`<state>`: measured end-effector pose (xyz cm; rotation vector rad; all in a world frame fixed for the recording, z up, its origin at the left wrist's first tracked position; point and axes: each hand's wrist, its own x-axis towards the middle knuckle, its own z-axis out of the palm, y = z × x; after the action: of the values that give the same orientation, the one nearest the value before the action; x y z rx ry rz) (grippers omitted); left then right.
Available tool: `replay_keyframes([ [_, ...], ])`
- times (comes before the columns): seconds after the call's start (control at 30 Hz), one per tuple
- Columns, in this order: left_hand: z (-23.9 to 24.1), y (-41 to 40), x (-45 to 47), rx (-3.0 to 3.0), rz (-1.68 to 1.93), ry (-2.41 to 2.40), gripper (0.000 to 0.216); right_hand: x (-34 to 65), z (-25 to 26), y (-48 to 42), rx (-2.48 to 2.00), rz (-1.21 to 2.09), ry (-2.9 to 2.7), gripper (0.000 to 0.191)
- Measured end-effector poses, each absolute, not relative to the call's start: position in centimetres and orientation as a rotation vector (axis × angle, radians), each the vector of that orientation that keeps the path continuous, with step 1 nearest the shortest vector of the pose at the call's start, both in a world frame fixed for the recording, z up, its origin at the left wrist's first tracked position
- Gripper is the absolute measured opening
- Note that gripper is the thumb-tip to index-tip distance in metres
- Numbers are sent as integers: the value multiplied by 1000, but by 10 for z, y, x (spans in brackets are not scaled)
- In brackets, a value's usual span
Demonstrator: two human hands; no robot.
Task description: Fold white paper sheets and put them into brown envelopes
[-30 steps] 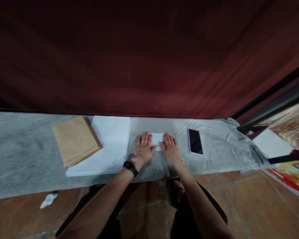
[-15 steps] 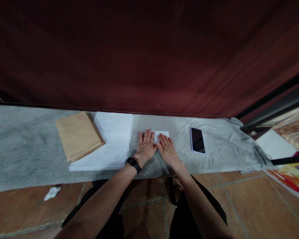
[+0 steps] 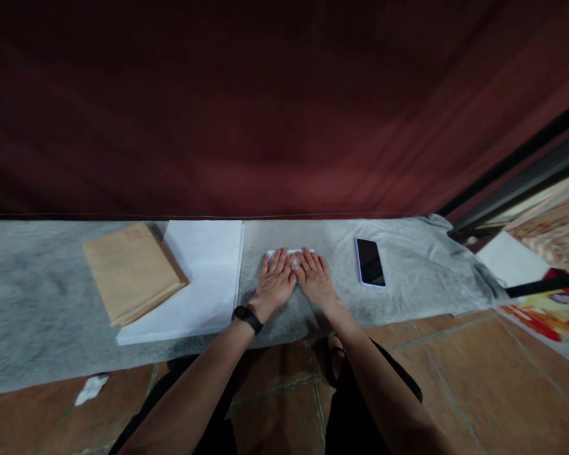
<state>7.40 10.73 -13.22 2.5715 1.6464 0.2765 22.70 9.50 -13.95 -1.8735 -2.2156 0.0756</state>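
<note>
Both palms lie flat, side by side, on a small piece of white paper (image 3: 296, 260) on the grey cloth. My left hand (image 3: 274, 280), with a black band at the wrist, covers the paper's left part, fingers stretched forward. My right hand (image 3: 315, 278) covers its right part, thumb close to the left thumb. Only the far edge of the paper shows between and beyond the fingers; whether it is folded is hidden. Left of my hands lies a stack of white paper (image 3: 208, 272), partly under a bundle of brown envelopes (image 3: 133, 272).
A phone (image 3: 370, 262) with a pale purple case lies right of my hands. Grey cloth (image 3: 422, 272) covers the long surface, and a dark red curtain (image 3: 265, 126) hangs behind it. A dark metal frame (image 3: 516, 170) stands at the right. Crumpled white tissue (image 3: 91, 389) is on the tiled floor.
My left hand has spread a little left and my right hand has slid forward over the paper, so less of it shows. The view has turned slightly.
</note>
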Motion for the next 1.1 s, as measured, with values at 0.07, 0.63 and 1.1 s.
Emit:
replay_keyframes([
  [0.07,-132,110,72,2545,252,1699,60,227,-140,96,-1905,58,-2180,54],
  [0.63,-136,121,50,2524,130,1917,70,247,-143,88,-2032,-31,-2045,63],
  [1.1,-134,82,79,2731,409,1463,58,238,-116,73,-1829,167,-2098,56],
])
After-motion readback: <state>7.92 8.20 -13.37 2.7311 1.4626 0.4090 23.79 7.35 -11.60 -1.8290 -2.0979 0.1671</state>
